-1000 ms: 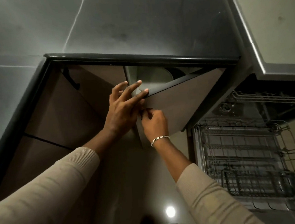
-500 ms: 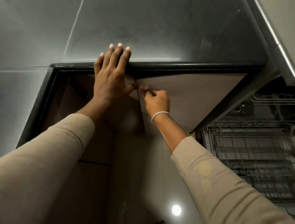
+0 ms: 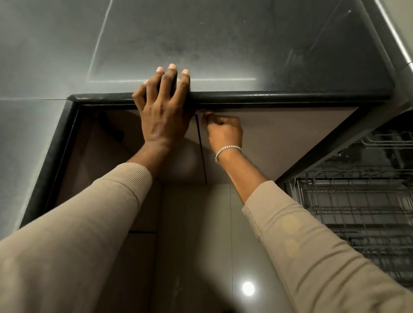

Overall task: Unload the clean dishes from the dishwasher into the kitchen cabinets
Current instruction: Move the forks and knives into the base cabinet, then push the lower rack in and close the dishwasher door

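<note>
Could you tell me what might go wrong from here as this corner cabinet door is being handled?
1. The right hand pinches the cabinet door at its top corner, right under the countertop edge; its fingertips could get nipped there if the door seats fully.
2. The dishwasher rack stands pulled out beside the right arm; turning back carelessly could knock it.

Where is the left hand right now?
Head view, centre: the left hand rests over the dark countertop edge, fingers on top, just left of the right hand at the cabinet door.
</note>
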